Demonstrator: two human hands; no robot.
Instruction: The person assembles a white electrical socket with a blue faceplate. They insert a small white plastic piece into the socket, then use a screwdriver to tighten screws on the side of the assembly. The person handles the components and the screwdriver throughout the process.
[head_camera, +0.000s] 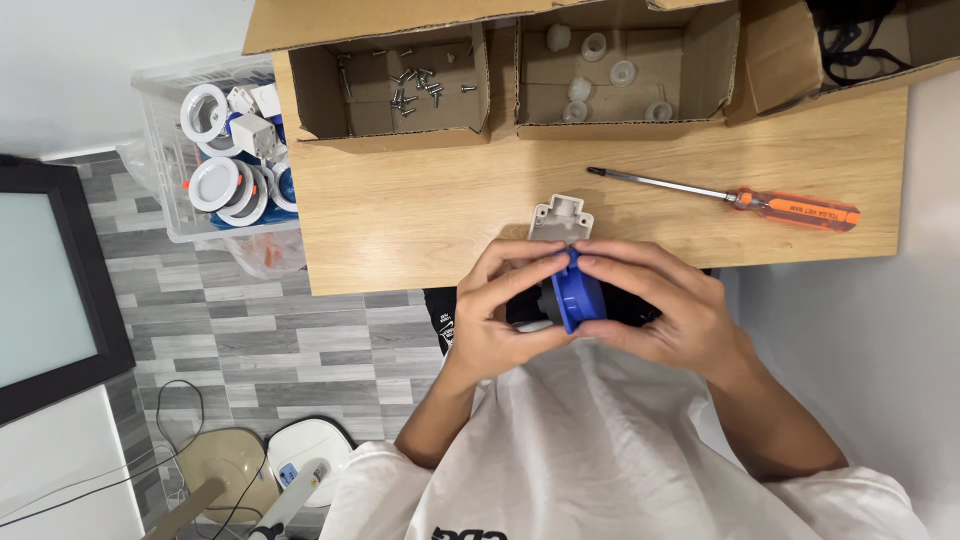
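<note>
While both hands meet at the near edge of the wooden table (420, 210), they share one object: a blue round plug part (578, 292) joined to a grey housing (561, 221). The assembly's long axis runs away from the body, with the grey end over the table edge and the blue end toward the chest. Left hand (495, 315) and right hand (665, 310) are equally close, fingers curled and pinching the blue part from either side. The orange-handled screwdriver (740, 199) lies untouched on the table, right of the housing. Farther back on the table sit a cardboard box of screws (400, 85) and a box of white rings (610, 70).
</note>
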